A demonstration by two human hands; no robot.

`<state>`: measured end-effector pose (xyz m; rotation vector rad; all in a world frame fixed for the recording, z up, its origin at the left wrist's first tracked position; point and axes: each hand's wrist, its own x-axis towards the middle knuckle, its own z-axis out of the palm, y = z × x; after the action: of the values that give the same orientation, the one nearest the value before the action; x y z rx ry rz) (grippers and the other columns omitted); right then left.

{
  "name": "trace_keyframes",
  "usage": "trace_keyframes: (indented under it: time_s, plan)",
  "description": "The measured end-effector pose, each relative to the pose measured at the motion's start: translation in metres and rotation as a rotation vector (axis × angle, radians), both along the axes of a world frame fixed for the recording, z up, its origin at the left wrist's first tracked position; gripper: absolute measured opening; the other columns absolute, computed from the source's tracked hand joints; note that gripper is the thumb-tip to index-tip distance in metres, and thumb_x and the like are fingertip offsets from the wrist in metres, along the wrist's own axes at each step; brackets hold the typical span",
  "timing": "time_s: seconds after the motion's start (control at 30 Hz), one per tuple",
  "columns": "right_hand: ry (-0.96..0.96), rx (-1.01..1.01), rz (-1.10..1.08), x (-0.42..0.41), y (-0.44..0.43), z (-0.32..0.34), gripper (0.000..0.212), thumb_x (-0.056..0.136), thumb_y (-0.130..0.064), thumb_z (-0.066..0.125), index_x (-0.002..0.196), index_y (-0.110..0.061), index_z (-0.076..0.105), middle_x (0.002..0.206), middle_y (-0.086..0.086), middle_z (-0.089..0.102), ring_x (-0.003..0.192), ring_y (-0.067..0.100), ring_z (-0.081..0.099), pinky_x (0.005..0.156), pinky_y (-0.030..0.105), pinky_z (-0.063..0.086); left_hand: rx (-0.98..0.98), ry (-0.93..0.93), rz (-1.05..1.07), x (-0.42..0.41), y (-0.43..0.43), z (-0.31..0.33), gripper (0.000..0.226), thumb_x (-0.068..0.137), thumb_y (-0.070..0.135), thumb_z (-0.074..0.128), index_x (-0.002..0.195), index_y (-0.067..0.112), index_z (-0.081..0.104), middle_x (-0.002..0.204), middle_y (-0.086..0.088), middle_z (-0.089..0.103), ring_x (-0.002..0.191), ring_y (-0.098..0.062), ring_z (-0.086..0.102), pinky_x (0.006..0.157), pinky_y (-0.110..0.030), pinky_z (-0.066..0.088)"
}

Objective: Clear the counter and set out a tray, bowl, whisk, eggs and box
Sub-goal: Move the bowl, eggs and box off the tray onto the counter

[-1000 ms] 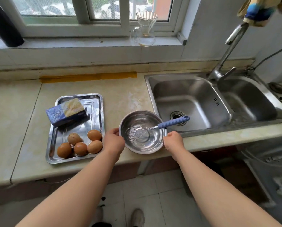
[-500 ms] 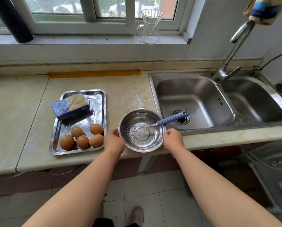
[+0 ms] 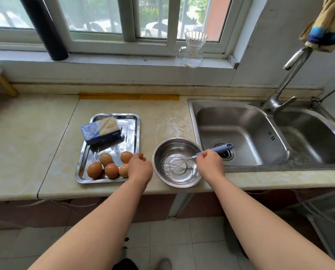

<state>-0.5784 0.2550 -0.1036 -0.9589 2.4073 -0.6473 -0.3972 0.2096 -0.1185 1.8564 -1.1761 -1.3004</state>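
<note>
A steel tray [image 3: 132, 131] lies on the counter with a blue and yellow box [image 3: 100, 130] at its far end and several brown eggs [image 3: 108, 165] at its near end. To its right stands a steel bowl [image 3: 174, 142] with a wire whisk [image 3: 172, 163] lying in it, its blue handle [image 3: 224, 147] sticking out over the sink. My right hand [image 3: 210, 164] grips the whisk where the handle meets the wires. My left hand [image 3: 140, 166] hovers over the tray's near right corner, fingers loosely curled, beside the eggs and partly hiding one.
A double steel sink [image 3: 240, 133] with a tap [image 3: 285, 82] lies right of the bowl. A glass jug with a dripper [image 3: 192, 49] and a black cylinder [image 3: 46, 30] stand on the window sill. The counter edge runs just below my hands.
Both hands have left the bowl's rim. My left hand moved left to the tray's corner by the eggs; my right hand moved up and took hold of the whisk.
</note>
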Motion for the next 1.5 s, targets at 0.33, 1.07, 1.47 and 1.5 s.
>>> trace_keyframes:
  time_s: [0.33,1.07,1.47,1.5]
  plan:
    - [-0.182,-0.077,0.394,0.095,-0.055,0.001,0.029,0.083,-0.007,0.055,0.108,-0.017,0.066,0.097,0.002,0.063,0.091,0.019,0.059,0.077,0.024,0.044,-0.018,-0.226,0.008,0.103,-0.03,0.012,0.041,0.081,0.006,0.058,0.12,0.018,0.061,0.11,-0.001,0.065,0.104,-0.024,0.06,0.087,-0.027,0.044]
    - [-0.032,0.234,0.532,0.175,-0.121,-0.043,0.054,0.083,-0.022,0.062,0.135,-0.022,0.05,0.134,0.006,0.056,0.119,0.027,0.054,0.098,0.034,0.045,0.174,-0.342,-0.276,0.166,-0.078,-0.033,0.055,0.074,0.009,0.064,0.128,0.013,0.054,0.123,-0.012,0.06,0.108,-0.03,0.059,0.091,-0.033,0.05]
    - [-0.18,0.143,0.302,0.174,-0.137,-0.027,0.038,0.08,-0.02,0.063,0.118,-0.015,0.057,0.105,0.002,0.056,0.1,0.023,0.056,0.087,0.034,0.048,0.123,-0.214,-0.212,0.167,-0.124,-0.001,0.044,0.082,0.009,0.063,0.125,0.007,0.051,0.098,-0.006,0.058,0.088,-0.022,0.05,0.075,-0.029,0.041]
    - [-0.216,0.093,0.238,0.167,-0.138,-0.023,0.036,0.081,-0.019,0.063,0.116,-0.014,0.058,0.102,0.002,0.055,0.096,0.022,0.056,0.086,0.033,0.047,0.106,-0.186,-0.213,0.159,-0.13,0.002,0.037,0.083,0.009,0.06,0.119,0.006,0.053,0.088,-0.004,0.056,0.083,-0.022,0.051,0.072,-0.03,0.041]
